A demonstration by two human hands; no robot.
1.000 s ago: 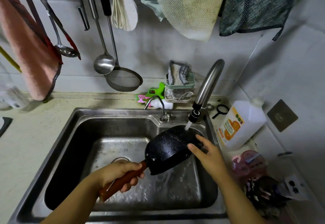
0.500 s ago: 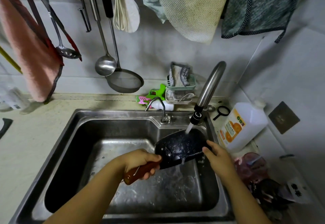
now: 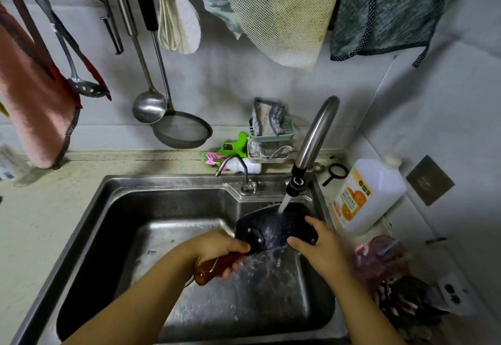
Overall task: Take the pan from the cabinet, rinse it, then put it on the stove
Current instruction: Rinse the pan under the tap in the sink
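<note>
Left hand (image 3: 217,248) grasps the handle (image 3: 214,267), tilting the pan (image 3: 272,229) under the tap (image 3: 314,138) so water drains; right hand (image 3: 324,250), fingers straight, steadies the right rim.

Black speckled pan (image 3: 273,229), brown handle (image 3: 217,266), steel-grey sink (image 3: 162,182).

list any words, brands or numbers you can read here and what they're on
No text reads clearly.
White jug, orange-fruit label: print too blurred to read.
White tag, lower right: dark characters, too blurred.
Clear bottle, left edge: barcode label, too small.
</note>
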